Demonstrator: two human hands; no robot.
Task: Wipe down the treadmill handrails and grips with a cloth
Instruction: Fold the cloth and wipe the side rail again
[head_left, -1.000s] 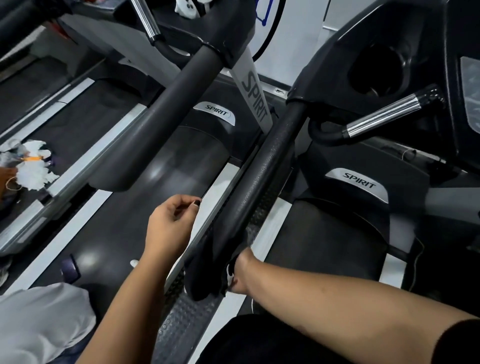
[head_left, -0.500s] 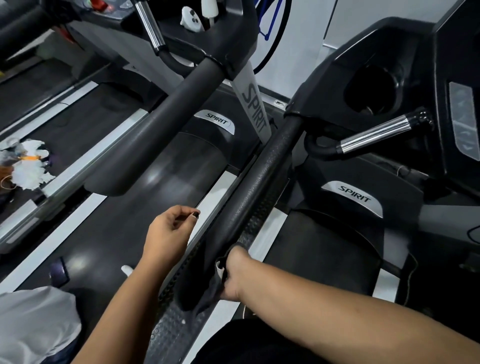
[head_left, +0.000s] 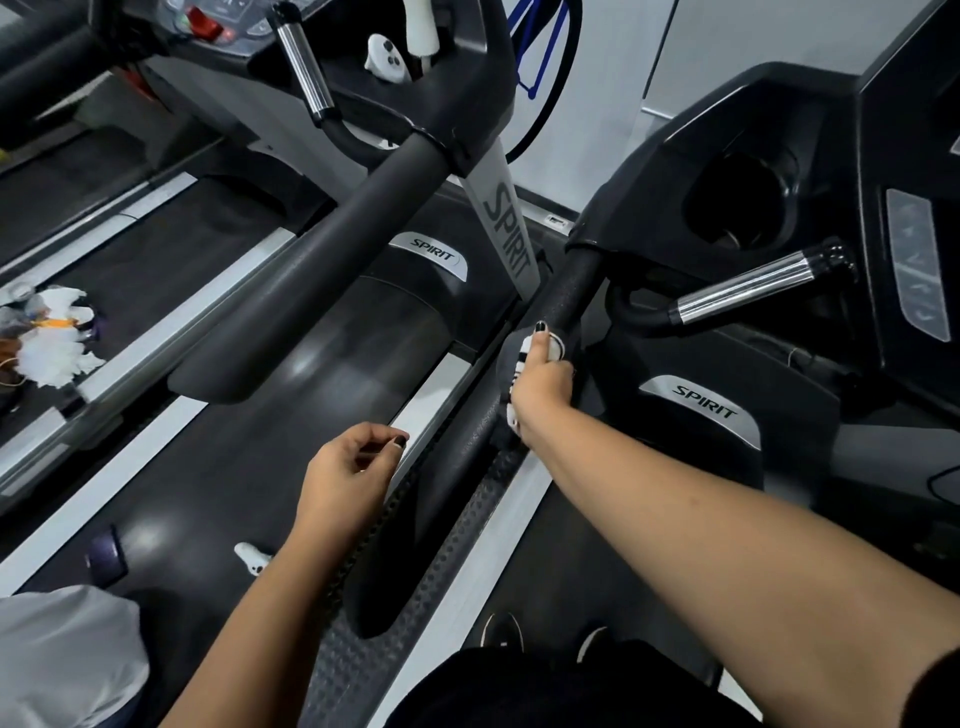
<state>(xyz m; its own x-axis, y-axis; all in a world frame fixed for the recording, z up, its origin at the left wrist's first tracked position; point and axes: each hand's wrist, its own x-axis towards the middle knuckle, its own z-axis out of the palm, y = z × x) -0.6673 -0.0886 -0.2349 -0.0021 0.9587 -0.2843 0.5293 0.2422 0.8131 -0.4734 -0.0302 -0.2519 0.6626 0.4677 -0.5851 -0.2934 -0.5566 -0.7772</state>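
Black textured handrail (head_left: 569, 291) is mid-wipe, judging by the grip. Right hand (head_left: 540, 389) is wrapped round it about halfway along, clamping the cloth (head_left: 523, 354) to the rail. Left hand (head_left: 345, 478) hangs loosely curled, empty. Next move likely calls for sliding the cloth toward the console end, pressure even

Forearms (head_left: 727, 519) bare from the grip back; black polish on the nails (head_left: 540, 326) of the right hand (head_left: 540, 387) and left hand (head_left: 345, 473). Well behind the grip a black sleeve (head_left: 937, 693) starts, black clothing (head_left: 545, 686) and white-edged dark shoes (head_left: 501, 631) below.
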